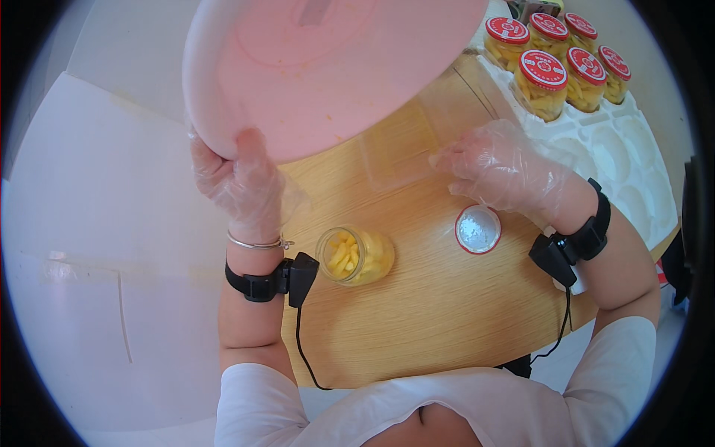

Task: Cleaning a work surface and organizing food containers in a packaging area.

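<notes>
My left hand [242,175], in a clear plastic glove, grips the rim of a large pink basin [246,97], thumb inside the wall. The basin is tilted, and small yellow bits cling to its inner surface. My right hand [491,164], gloved likewise, hovers over the table with its fingers curled together beside a clear plastic rectangular piece [395,153]. Whether those fingers hold anything is hidden. Below and between my hands stands an uncovered glass jar [357,255] filled with yellow fruit pieces. A loose lid [478,229] lies inside up, just below my right hand.
Several filled jars with red lids [543,82] stand at the back right in a white molded tray [640,149] with hollow compartments. The wooden table [417,328] has a curved front edge. A white surface [97,223] lies to the left. Black wrist devices with cables [300,279] sit on both forearms.
</notes>
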Available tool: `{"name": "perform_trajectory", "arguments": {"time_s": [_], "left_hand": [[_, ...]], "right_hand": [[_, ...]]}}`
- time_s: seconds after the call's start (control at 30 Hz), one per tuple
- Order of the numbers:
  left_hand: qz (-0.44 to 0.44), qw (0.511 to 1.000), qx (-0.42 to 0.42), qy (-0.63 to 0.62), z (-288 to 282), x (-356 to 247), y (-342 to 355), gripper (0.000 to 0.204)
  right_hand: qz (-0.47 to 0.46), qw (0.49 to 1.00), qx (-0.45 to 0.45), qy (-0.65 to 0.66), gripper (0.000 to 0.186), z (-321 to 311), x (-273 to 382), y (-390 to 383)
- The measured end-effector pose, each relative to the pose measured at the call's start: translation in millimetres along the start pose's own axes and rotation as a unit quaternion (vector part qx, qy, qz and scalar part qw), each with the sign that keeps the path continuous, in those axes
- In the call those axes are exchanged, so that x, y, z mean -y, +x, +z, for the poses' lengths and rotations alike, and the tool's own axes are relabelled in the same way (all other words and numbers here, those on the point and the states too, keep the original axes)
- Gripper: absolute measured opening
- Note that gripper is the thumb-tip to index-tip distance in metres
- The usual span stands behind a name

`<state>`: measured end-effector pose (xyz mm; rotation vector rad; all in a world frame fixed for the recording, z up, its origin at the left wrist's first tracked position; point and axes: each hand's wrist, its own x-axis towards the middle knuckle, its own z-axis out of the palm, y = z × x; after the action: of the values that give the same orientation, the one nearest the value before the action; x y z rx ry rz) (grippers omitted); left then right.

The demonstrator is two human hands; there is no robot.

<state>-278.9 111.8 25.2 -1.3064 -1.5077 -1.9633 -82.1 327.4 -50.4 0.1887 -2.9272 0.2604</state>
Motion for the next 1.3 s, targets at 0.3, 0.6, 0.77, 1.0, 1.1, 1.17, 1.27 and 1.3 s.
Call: {"name": "perform_trajectory", "arguments": {"time_s": [0.3,0.6,0.77,1.0,1.1,1.17,1.27,1.3], "left_hand": [[-0.079,0.996,-0.024,-0.035,-17.1,8.1,3.1,0.040],[-0.084,0.994,-0.057,-0.029,-23.1,10.5,2.5,0.040],[-0.028,0.998,-0.058,0.025,-22.9,6.3,1.7,0.034],[0.060,0.998,-0.015,0.026,-20.4,1.9,3.1,0.029],[0.097,0.995,0.020,0.029,-17.6,-2.9,4.8,0.025],[0.129,0.991,0.021,0.024,-20.6,-0.5,4.3,0.024],[0.146,0.988,0.026,0.030,-24.0,0.1,4.3,0.025],[0.147,0.988,0.027,0.030,-21.9,-2.1,3.5,0.025]], "right_hand": [[0.036,0.999,-0.004,0.038,0.023,-10.3,8.2,-0.8],[0.020,0.999,0.005,0.045,0.032,-7.1,4.1,-1.7],[0.017,0.999,-0.004,0.044,0.036,-5.0,3.7,-2.8],[0.034,0.998,0.041,0.032,0.037,-12.2,6.2,-1.0],[0.013,0.998,0.013,0.053,0.038,-9.0,4.3,-2.7],[0.012,0.999,0.019,0.045,0.038,-9.2,3.9,-3.2],[0.012,0.999,0.027,0.039,0.038,-10.0,4.8,-3.2],[0.013,0.999,0.029,0.043,0.038,-10.3,5.0,-3.3]]}}
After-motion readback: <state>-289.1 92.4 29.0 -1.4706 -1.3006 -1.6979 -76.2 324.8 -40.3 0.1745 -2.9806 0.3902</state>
